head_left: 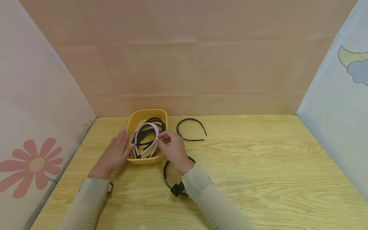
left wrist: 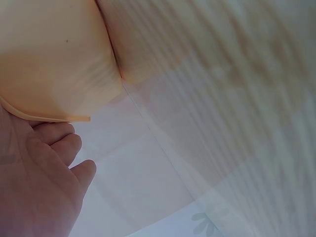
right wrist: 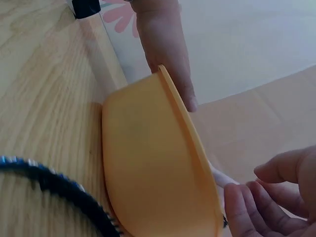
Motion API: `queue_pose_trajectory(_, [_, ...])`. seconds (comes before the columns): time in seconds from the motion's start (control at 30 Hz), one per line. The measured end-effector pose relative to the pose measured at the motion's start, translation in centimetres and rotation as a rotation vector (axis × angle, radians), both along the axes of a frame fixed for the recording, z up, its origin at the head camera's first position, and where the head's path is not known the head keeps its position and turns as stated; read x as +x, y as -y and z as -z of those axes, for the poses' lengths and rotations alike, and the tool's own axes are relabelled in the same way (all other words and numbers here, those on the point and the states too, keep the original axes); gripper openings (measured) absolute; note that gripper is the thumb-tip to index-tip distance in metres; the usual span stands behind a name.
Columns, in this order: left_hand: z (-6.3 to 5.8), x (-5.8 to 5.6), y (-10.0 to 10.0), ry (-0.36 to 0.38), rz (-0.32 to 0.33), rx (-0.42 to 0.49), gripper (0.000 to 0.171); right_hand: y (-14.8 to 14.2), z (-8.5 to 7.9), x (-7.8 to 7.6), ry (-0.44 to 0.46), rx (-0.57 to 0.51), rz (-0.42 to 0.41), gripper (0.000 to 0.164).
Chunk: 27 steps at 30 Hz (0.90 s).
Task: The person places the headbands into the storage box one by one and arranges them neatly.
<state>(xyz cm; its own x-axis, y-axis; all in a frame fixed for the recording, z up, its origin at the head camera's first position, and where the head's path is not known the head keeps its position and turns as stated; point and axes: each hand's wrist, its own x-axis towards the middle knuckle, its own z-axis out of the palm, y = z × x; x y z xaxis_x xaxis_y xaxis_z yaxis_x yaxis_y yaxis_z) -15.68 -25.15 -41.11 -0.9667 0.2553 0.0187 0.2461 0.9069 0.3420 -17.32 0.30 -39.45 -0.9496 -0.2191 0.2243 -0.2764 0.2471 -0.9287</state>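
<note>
A yellow plastic bin (head_left: 147, 160) stands near the back of the table, holding several black toothed headbands (head_left: 155, 120) and pink ones. My left hand (head_left: 115, 153) rests along the bin's left side with its fingers straight and its thumb over the rim; the left wrist view shows the fingers by the rim. At the bin's right side my right hand (head_left: 173, 148) pinches the edge of a pink headband (head_left: 147, 124) between thumb and fingers. That headband lies on top of the others, partly above the rim. In the right wrist view the fingertips hide most of it.
Behind and right of the bin lies a thin black headband (head_left: 189, 119) on the wooden table (head_left: 258, 166). Another black headband with a black bow (head_left: 177, 189) lies under my right forearm, partly covered. Cloth walls (head_left: 201, 70) enclose the table's back and sides.
</note>
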Motion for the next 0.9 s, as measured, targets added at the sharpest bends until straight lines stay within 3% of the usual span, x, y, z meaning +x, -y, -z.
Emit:
queue_pose_trajectory(0.4, [0.0, 0.0, -0.1, 0.007, -0.001, 0.002, 0.074, -4.0, -0.8, -1.0, -0.028, 0.186, -0.116, 0.01])
queue_pose_trajectory(0.9, [0.1, -0.1, 0.1, 0.0, 0.004, -0.002, 0.075, -7.8, -1.5, -2.2, 0.019, 0.579, -0.296, 0.011])
